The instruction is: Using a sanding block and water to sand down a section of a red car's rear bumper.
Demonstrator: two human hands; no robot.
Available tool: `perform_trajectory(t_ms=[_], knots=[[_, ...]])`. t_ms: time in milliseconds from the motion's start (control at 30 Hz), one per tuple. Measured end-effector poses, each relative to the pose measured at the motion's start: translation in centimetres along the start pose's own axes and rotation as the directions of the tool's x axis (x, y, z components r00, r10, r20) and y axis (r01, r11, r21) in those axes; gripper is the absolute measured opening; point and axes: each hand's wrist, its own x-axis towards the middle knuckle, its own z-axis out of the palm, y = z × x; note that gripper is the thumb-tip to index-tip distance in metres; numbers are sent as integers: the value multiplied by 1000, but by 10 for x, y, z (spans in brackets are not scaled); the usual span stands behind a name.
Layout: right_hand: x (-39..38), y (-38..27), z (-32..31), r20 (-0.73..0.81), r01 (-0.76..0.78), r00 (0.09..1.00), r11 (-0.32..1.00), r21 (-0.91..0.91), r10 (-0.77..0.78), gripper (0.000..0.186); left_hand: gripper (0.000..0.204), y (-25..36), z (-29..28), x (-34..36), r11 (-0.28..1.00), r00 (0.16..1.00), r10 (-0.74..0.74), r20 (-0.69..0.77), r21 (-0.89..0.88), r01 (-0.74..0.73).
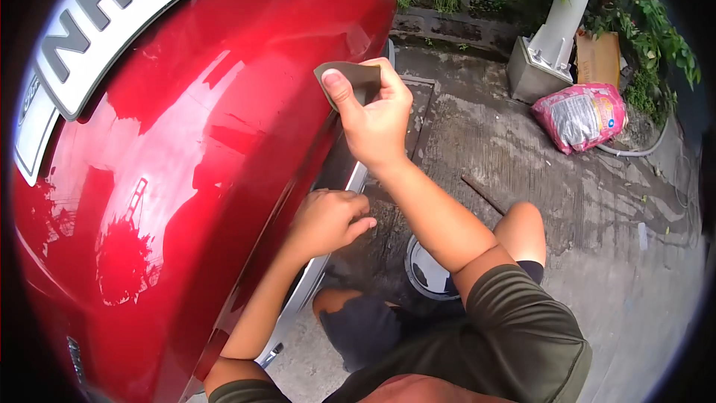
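Note:
My right hand [379,123] pinches a bent piece of dark grey-olive sandpaper [362,76] between thumb and fingers. It is up beside the right edge of a glossy red car body panel [224,142]. Whether the sandpaper touches the paint I cannot tell. Lower down, my left hand [328,222] rests against the lower edge of the panel with nothing visible in it, its thumb held apart and its fingers partly bent. A white number plate [97,7] with dark raised characters is fixed to the panel at the upper left.
A round bucket [432,272] stands beside my legs, partly hidden by my right arm. A thin stick [483,194] lies on the wet concrete. Farther right are a pink plastic sack [582,116], a cardboard piece [598,60] and a pale post [563,19] on a metal base.

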Motion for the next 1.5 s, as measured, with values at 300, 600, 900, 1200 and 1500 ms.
perform_trajectory(t_ms=[300,600,900,1200,1500], knots=[[1,0,-45,7,-286,956,941,-181,292,39,24,1,6,-14,991,976,28,-218,-120,-55],[-220,58,-292,-70,-478,594,282,-832,801,36,24,7,-2,-14,1000,981,8,-195,-23,-13],[-364,121,-373,201,294,427,75,-953,881,29,24,3,4,-10,1000,982,15,-187,-17,-18],[-302,114,-371,-448,-965,167,52,-257,879,29,23,2,-1,-9,997,986,-36,-163,-67,25],[-140,20,-231,68,-895,422,403,190,904,44,27,-4,14,-9,999,988,32,-148,19,-30]])
